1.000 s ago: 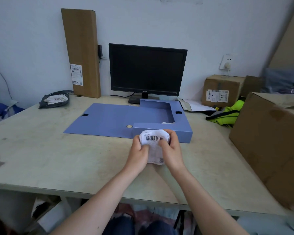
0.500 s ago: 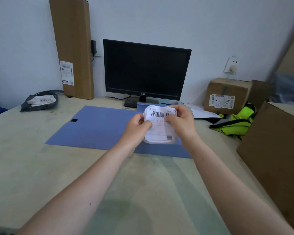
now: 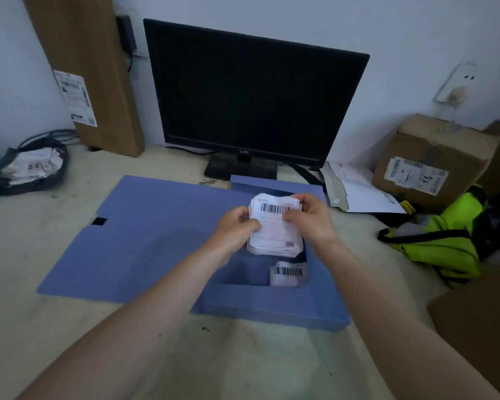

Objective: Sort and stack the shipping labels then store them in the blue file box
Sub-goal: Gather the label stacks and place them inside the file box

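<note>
A stack of white shipping labels [image 3: 274,235] with a barcode on top is held above the open tray of the blue file box [image 3: 272,310]. My left hand [image 3: 237,223] pinches the stack's left edge. My right hand [image 3: 309,216] grips its top right corner. Another label [image 3: 287,274] lies inside the tray, below the held stack. The box's lid [image 3: 145,238] lies flat on the table to the left.
A black monitor [image 3: 251,96] stands just behind the box. A tall carton [image 3: 84,67] leans on the wall at left, a dark bag [image 3: 29,166] beside it. Cardboard boxes [image 3: 427,160], an envelope [image 3: 355,189] and a neon-yellow vest [image 3: 442,241] crowd the right side.
Both hands carried the label stack forward from the table's near side to above the file box tray. The camera leaned in closer over the box.
</note>
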